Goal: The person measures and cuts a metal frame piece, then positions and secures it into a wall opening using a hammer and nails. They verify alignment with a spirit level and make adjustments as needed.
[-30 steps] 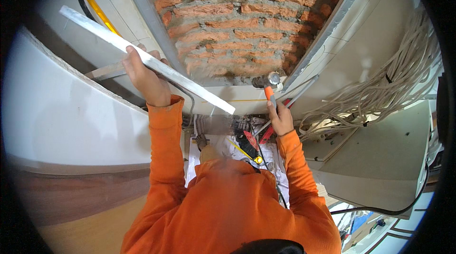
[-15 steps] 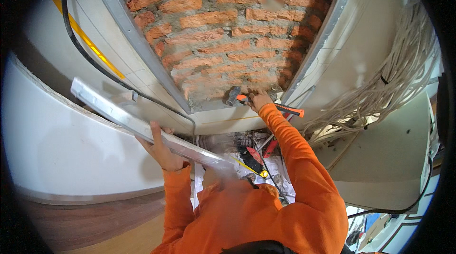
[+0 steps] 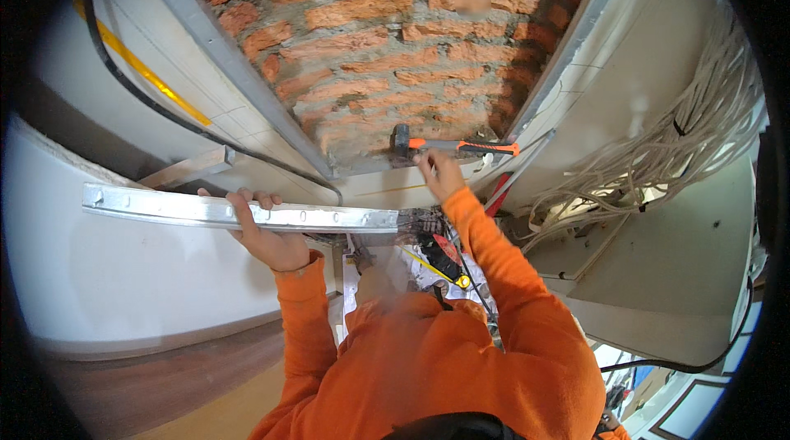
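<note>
My left hand (image 3: 276, 242) is closed around a long silver metal profile (image 3: 329, 218), which it holds almost level in front of the white panel. A hammer (image 3: 469, 146) with a dark head and an orange-and-black handle lies on the ledge at the foot of the brick recess, head to the left. Just below its handle is my right hand (image 3: 444, 175), fingers loosely bent and not wrapped round it. Whether the fingertips still touch the handle is hard to see.
Grey metal profiles (image 3: 239, 61) edge the exposed brick wall (image 3: 358, 8). A bundle of pale cables (image 3: 658, 160) hangs at the right. A black cable (image 3: 123, 82) runs down the left side. Below me lie a yellow tape (image 3: 428, 263) and a red-and-black tool (image 3: 447, 251).
My right hand has let go of the hammer and drawn back toward me; the hammer now lies level. My left hand has swung the metal profile from a slant to nearly level.
</note>
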Demonstrator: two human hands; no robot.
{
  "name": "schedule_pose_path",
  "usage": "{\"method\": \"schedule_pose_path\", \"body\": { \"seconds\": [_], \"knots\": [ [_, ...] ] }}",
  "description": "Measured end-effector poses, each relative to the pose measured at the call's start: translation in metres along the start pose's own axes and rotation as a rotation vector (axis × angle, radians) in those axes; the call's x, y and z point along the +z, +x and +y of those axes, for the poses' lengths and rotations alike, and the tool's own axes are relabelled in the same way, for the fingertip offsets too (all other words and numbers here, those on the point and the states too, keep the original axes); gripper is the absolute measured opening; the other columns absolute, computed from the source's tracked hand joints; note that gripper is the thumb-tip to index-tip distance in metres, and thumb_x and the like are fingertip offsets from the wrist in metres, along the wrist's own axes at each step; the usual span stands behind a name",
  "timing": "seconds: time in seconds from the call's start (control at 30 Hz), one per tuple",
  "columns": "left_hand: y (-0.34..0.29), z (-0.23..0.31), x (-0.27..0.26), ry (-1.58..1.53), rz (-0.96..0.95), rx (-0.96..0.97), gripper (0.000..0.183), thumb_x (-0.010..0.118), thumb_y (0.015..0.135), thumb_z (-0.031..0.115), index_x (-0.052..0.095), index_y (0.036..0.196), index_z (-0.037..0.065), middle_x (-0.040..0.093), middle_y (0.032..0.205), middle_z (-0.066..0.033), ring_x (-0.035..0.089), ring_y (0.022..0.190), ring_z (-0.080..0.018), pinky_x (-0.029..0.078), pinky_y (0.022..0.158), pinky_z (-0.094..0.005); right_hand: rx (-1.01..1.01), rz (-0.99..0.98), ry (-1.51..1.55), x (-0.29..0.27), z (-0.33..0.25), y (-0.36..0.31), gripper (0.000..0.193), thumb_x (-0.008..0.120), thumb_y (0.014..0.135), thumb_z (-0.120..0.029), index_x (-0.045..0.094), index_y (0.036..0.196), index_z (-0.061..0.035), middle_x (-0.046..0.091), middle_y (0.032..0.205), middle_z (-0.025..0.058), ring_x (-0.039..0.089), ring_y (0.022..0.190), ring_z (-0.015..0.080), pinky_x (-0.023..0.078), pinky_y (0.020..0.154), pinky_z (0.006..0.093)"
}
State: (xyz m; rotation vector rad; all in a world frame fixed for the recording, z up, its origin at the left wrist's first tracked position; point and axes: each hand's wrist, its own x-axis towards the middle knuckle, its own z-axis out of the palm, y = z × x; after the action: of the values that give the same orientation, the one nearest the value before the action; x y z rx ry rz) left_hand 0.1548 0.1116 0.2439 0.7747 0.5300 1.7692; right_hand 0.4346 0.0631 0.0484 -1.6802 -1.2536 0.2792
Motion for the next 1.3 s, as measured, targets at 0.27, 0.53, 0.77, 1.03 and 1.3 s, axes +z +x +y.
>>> {"method": "schedule_pose_path", "body": {
  "seconds": [0.27, 0.53, 0.77, 1.03, 1.3],
  "knots": [
    [-0.042, -0.027, 0.011, 0.093, -0.065, -0.221, 0.066, 0.059, 0.101, 0.023, 0.023, 0.157, 0.026, 0.044, 0.085, 0.0019, 0.043, 0.069, -0.0105, 0.043, 0.066, -0.0300, 0.040, -0.322, -0.256, -0.042, -0.133, -0.139, 0.032, 0.053, 0.099, -0.039, 0.067, 0.095, -0.0096, 0.065, 0.071, 0.0203, 0.065, 0.064, 0.0414, 0.052, 0.060, 0.0548],
    [-0.075, -0.031, 0.020, 0.124, -0.287, -0.357, 0.046, 0.064, 0.098, 0.027, 0.039, 0.135, 0.019, 0.045, 0.084, -0.0015, 0.044, 0.058, -0.0111, 0.041, 0.050, -0.0265, 0.120, -0.353, -0.086, -0.032, -0.124, -0.199, 0.039, 0.046, 0.102, -0.040, 0.068, 0.095, -0.0085, 0.068, 0.079, 0.0225, 0.067, 0.070, 0.0426, 0.053, 0.064, 0.0524],
    [-0.041, -0.012, 0.025, 0.661, -0.668, 0.206, 0.046, 0.067, 0.095, 0.028, 0.043, 0.128, 0.006, 0.056, 0.090, -0.0076, 0.054, 0.064, -0.0188, 0.049, 0.058, -0.0309, -0.178, 0.001, -0.160, -0.049, -0.124, -0.196, 0.033, 0.049, 0.100, -0.025, 0.068, 0.089, -0.0015, 0.064, 0.069, 0.0148, 0.062, 0.059, 0.0316, 0.049, 0.058, 0.0414],
    [-0.018, 0.025, 0.045, 0.066, -0.370, -0.149, 0.050, 0.047, 0.103, 0.036, 0.038, 0.140, 0.004, 0.053, 0.079, -0.0021, 0.052, 0.057, -0.0119, 0.046, 0.051, -0.0248, 0.470, 0.396, 0.579, -0.152, -0.036, -0.189, 0.025, 0.056, 0.099, -0.018, 0.070, 0.091, 0.0006, 0.062, 0.076, -0.0025, 0.049, 0.064, 0.0059, 0.041, 0.059, 0.0252],
    [-0.047, -0.036, 0.061, 0.254, -0.115, 0.042, 0.057, 0.040, 0.103, 0.048, 0.039, 0.139, 0.004, 0.050, 0.108, -0.0081, 0.052, 0.096, -0.0196, 0.045, 0.079, -0.0341, 0.710, 0.290, 0.780, -0.063, 0.024, -0.241, 0.019, 0.057, 0.098, -0.009, 0.070, 0.096, 0.0038, 0.069, 0.075, 0.0063, 0.063, 0.062, 0.0115, 0.049, 0.056, 0.0249]
  ]
}}
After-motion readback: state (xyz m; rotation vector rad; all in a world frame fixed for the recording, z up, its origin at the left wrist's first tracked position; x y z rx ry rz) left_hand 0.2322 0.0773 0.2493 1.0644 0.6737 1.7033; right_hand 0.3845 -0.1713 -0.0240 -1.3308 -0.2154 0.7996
